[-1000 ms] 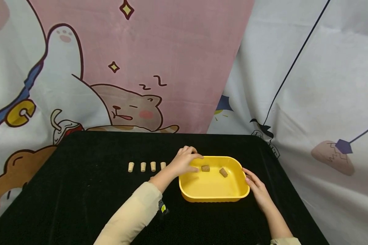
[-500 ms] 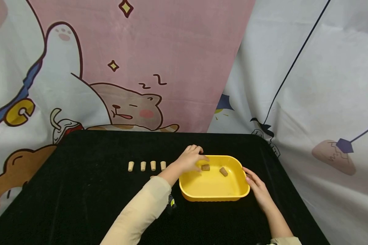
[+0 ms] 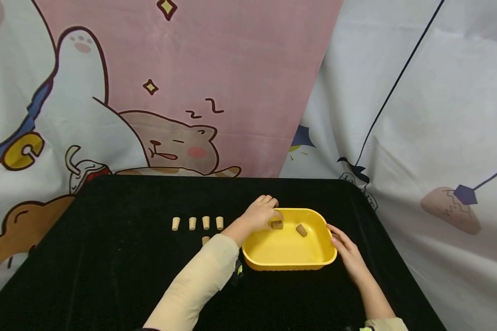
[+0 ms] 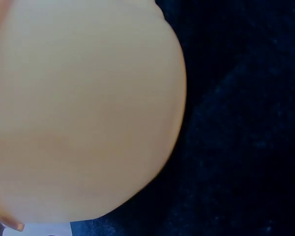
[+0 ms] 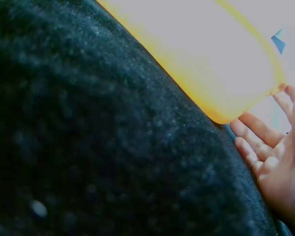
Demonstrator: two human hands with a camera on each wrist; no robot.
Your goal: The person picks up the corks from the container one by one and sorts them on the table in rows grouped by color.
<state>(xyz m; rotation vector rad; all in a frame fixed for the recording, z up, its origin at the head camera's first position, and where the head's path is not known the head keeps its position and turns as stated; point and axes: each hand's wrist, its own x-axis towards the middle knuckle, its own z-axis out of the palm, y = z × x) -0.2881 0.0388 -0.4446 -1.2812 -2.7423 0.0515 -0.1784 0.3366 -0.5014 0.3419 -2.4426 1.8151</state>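
In the head view, a yellow plastic basin (image 3: 290, 265) holds two brown corks, a left one (image 3: 277, 225) and a right one (image 3: 301, 230). My left hand (image 3: 260, 214) reaches over the basin's left rim, its thumb and forefinger close about the left cork. Whether they pinch it is unclear. The left wrist view mostly shows the blurred palm side of that hand (image 4: 83, 108). At the basin's right end, my right hand (image 3: 349, 252) rests against the outer wall and rim. In the right wrist view its fingers (image 5: 258, 129) are fairly straight and touch the basin.
Several pale corks (image 3: 206, 223) stand in a row left of the basin. Another cork (image 3: 205, 240) sits nearer, partly behind the left sleeve (image 3: 209, 271). Black cloth (image 3: 107, 257) covers the table, and a printed curtain (image 3: 248, 82) hangs behind.
My left hand has moved right and farther into the basin, closing in on the left cork. Its forearm now uncovers more of the nearer pale cork. My right hand keeps its place.
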